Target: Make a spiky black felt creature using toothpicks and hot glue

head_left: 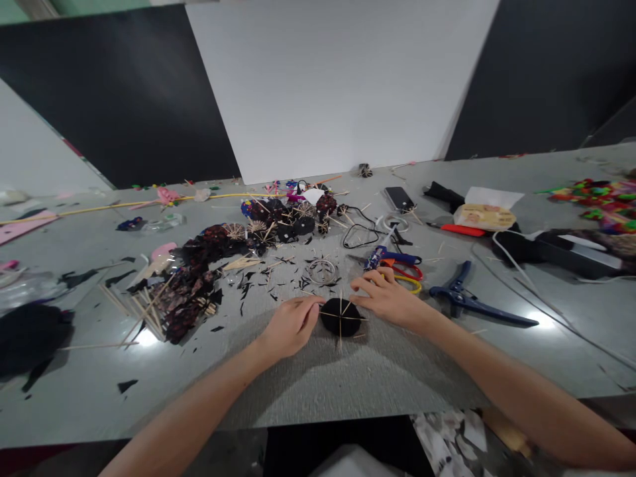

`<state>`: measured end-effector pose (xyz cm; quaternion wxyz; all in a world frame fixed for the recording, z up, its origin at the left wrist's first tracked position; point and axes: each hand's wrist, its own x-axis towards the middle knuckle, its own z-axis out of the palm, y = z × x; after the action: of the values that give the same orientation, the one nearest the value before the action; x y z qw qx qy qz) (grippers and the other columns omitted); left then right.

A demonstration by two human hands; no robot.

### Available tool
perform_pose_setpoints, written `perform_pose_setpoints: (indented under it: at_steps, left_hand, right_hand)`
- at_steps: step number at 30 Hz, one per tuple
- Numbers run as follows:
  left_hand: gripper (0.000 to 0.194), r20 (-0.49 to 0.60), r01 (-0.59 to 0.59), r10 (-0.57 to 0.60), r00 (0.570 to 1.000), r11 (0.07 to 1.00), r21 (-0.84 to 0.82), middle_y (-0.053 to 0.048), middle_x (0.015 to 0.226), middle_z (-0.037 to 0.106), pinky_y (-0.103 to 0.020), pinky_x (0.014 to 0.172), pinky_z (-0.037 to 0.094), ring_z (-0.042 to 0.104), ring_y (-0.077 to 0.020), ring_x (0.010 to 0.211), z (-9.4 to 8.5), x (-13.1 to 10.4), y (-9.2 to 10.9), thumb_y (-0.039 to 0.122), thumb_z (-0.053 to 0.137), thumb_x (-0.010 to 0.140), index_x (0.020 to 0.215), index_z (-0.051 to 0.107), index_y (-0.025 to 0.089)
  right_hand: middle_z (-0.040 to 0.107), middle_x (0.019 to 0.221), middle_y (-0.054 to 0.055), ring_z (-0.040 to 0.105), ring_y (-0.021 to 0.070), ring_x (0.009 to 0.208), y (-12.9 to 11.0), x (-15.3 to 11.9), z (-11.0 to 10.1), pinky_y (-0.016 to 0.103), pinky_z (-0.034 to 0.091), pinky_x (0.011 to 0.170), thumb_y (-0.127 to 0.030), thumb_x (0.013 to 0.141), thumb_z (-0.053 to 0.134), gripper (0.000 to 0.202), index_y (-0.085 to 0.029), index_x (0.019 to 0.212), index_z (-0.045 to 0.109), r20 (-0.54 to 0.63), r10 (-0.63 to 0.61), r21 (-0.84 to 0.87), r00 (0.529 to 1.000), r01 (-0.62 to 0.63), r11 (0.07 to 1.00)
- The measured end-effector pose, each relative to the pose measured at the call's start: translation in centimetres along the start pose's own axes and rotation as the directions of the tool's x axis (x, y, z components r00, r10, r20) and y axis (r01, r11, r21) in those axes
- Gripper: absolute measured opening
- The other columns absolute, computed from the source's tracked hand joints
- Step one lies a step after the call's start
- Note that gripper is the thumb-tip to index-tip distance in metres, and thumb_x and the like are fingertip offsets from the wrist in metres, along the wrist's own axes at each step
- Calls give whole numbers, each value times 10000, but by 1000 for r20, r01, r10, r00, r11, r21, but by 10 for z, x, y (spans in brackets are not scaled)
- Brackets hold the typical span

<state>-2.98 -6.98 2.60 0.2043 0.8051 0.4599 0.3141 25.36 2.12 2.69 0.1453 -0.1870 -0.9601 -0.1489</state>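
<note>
A round black pad lies on the table, with thin wooden sticks laid across it like spokes and jutting past its rim. At the pad's left edge, my left hand is closed, thumb and forefinger pinched on what looks like a stick end. My right hand hovers over the pad's right side, fingers bent and apart, with nothing visible in it. Just beyond its fingers lie a blue glue gun and scissors with coloured handles. A silvery ring rests behind the pad.
Dark blue cutters lie to the right, with a red knife, a phone and a tissue pack farther back. Dark spoked pieces, loose sticks and black scraps spread leftward. A white cable crosses the right side.
</note>
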Motion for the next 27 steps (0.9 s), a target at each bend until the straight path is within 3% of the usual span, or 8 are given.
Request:
perform_pose_setpoints:
  at_steps: [9,14,20,27]
  left_hand:
    - [372,19,7,-8,1000,999,32,-104,1008,754,-370,881,563,720,-222,949,0,0,1,315,323,1099,1253,631,176]
    - [361,8,-7,7,1000,1000,26,-82,952,749,-371,892,571,727,-214,936,0,1,1,305,330,1096,1235,640,184]
    - [348,13,-3,3,1000,1000,23,-99,1083,761,-383,922,560,722,-226,1003,0,1,1,298,336,1096,1225,640,187]
    - [340,-20,-25,26,999,999,38,-100,1106,757,-400,941,552,708,-236,1041,1,0,-2,291,346,1096,1212,647,185]
  right_hand:
    - [680,1196,49,441,272,1119,-2,2,-5,458,284,985,-207,949,685,150,-272,1079,721,11,-14,0,1000,14,1000]
    - [677,1201,44,446,271,1103,-1,2,-3,454,290,978,-222,949,690,141,-276,1075,722,21,-13,5,1000,13,1000]
    - [670,1211,50,464,265,1079,-3,4,-10,457,285,971,-193,960,662,164,-273,1090,722,68,-22,39,997,19,999]
    - [656,1176,112,477,290,1100,-6,5,-18,464,319,951,-196,961,594,231,-227,1150,722,-10,55,88,998,-54,995]
